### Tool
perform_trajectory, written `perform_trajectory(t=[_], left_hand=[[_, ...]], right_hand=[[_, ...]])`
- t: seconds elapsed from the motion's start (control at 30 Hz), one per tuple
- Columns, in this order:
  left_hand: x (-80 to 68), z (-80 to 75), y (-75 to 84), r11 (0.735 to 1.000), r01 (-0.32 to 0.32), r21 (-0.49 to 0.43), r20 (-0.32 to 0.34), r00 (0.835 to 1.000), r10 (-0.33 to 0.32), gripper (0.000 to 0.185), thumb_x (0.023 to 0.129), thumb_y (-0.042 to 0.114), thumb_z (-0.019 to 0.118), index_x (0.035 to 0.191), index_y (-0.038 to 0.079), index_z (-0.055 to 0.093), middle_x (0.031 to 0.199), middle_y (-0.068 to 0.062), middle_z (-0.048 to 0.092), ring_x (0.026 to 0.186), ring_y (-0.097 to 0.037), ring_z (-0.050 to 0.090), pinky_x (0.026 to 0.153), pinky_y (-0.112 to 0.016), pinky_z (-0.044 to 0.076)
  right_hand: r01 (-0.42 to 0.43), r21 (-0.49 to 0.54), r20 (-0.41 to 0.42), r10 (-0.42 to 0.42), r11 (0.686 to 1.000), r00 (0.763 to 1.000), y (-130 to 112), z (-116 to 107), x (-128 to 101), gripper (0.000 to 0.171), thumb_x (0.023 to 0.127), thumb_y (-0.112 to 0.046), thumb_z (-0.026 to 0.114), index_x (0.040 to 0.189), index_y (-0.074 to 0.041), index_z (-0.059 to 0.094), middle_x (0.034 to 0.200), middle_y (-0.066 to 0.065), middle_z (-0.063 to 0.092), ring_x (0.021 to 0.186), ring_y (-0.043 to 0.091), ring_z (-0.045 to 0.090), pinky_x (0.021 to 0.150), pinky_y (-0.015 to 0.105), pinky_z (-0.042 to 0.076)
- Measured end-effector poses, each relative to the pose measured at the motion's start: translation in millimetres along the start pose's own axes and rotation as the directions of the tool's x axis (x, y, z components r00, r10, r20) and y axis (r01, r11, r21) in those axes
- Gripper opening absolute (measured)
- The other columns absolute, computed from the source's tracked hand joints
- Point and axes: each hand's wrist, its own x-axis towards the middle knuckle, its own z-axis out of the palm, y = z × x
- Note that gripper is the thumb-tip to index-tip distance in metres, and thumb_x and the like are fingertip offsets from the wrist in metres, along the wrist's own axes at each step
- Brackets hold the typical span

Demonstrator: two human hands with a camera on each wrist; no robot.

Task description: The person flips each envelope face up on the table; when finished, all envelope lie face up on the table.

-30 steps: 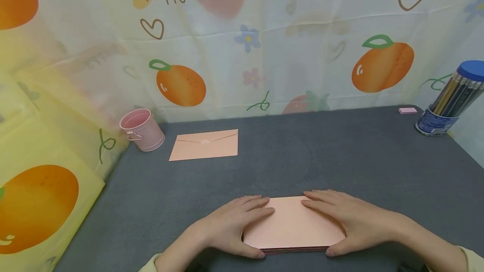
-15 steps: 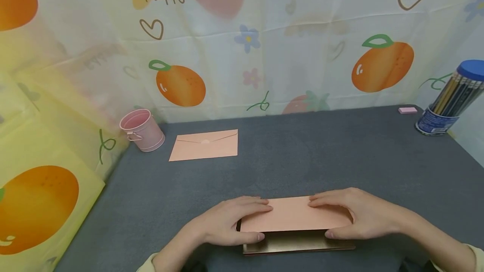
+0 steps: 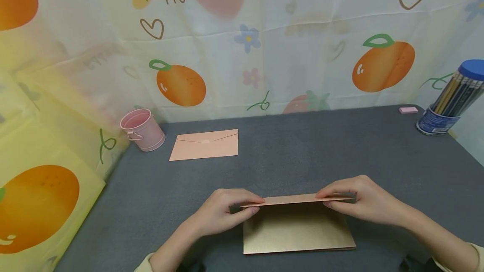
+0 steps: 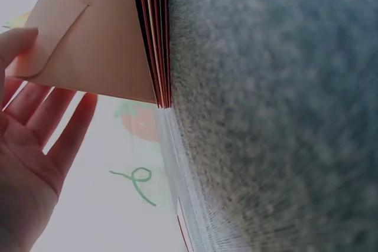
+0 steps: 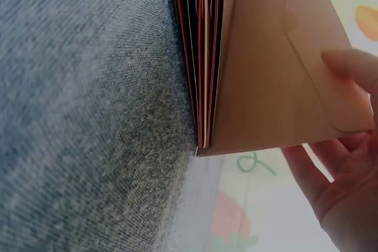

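A pink envelope (image 3: 295, 199) is held nearly edge-on a little above a stack of envelopes (image 3: 298, 232), whose top one is gold. My left hand (image 3: 252, 205) pinches the pink envelope's left end and my right hand (image 3: 327, 199) pinches its right end. In the left wrist view the envelope's flap side (image 4: 88, 45) faces my left hand (image 4: 35, 140), with the stack's red and dark edges (image 4: 155, 28) beside it. In the right wrist view the same envelope (image 5: 277, 81) stands next to the stack's edges (image 5: 201, 57), with my right hand (image 5: 348, 146) on it.
A second pink envelope (image 3: 204, 145) lies farther back on the grey table (image 3: 310, 146), next to a small pink bucket (image 3: 142, 129). A tub of pencils (image 3: 451, 100) and a pink eraser (image 3: 408, 110) sit at the back right. A fruit-print curtain closes the back and left.
Both hands lay flat on the pink envelope atop the stack. They have taken it by its ends and lifted it, near edge up, uncovering the gold envelope.
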Motion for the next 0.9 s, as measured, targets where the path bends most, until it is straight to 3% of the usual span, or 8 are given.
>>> perform_trajectory(t=[0.17, 0.27, 0.4, 0.63, 0.9], left_hand=[[4.0, -3.4, -0.3, 1.000, -0.020, 0.004, -0.079, 0.997, 0.020, 0.021, 0.092, 0.004, 0.065, 0.111, 0.012, 0.072, 0.102, 0.002, 0.073, 0.091, -0.002, 0.066, 0.073, -0.020, 0.053], [7.3, -6.1, 0.6, 1.000, -0.026, 0.014, -0.132, 0.991, 0.027, 0.022, 0.091, 0.002, 0.066, 0.110, 0.011, 0.073, 0.102, 0.002, 0.073, 0.087, -0.003, 0.066, 0.069, -0.021, 0.054], [10.2, -9.1, 3.1, 0.999, -0.013, -0.039, -0.180, 0.984, 0.006, 0.021, 0.090, 0.002, 0.067, 0.109, 0.009, 0.073, 0.099, 0.001, 0.073, 0.081, -0.005, 0.065, 0.066, -0.021, 0.052], [10.4, -11.3, 5.5, 0.993, 0.017, -0.117, -0.154, 0.987, -0.035, 0.018, 0.092, 0.003, 0.066, 0.108, 0.008, 0.072, 0.094, 0.000, 0.073, 0.081, -0.006, 0.065, 0.070, -0.024, 0.054], [5.9, -10.3, -2.0, 0.990, 0.038, -0.137, -0.130, 0.990, -0.056, 0.018, 0.091, 0.002, 0.067, 0.107, 0.006, 0.072, 0.094, -0.002, 0.073, 0.081, -0.008, 0.066, 0.073, -0.026, 0.056]], right_hand=[[0.042, -0.042, -0.110, -0.046, 0.998, 0.993, -2.3, 1.0, 5.3, 0.036, 0.083, 0.005, 0.072, 0.110, -0.019, 0.072, 0.101, -0.005, 0.073, 0.088, 0.009, 0.069, 0.070, 0.017, 0.052], [0.010, -0.062, -0.161, -0.020, 0.998, 0.987, -4.5, -0.7, 7.5, 0.038, 0.083, 0.005, 0.073, 0.110, -0.022, 0.072, 0.101, -0.009, 0.072, 0.086, 0.007, 0.069, 0.065, 0.017, 0.051], [-0.038, -0.037, -0.190, 0.030, 0.999, 0.981, -7.9, -4.0, 8.7, 0.036, 0.084, 0.004, 0.072, 0.108, -0.023, 0.073, 0.101, -0.011, 0.072, 0.086, 0.007, 0.070, 0.063, 0.018, 0.053], [-0.072, 0.026, -0.192, 0.076, 0.997, 0.978, -11.5, -4.2, 8.1, 0.034, 0.084, 0.006, 0.071, 0.106, -0.020, 0.072, 0.095, -0.005, 0.073, 0.081, 0.010, 0.070, 0.062, 0.021, 0.052], [-0.141, 0.007, -0.183, 0.140, 0.990, 0.973, -8.8, -5.4, 4.8, 0.032, 0.085, -0.003, 0.073, 0.110, -0.023, 0.070, 0.099, -0.009, 0.072, 0.085, 0.010, 0.070, 0.058, 0.024, 0.048]])
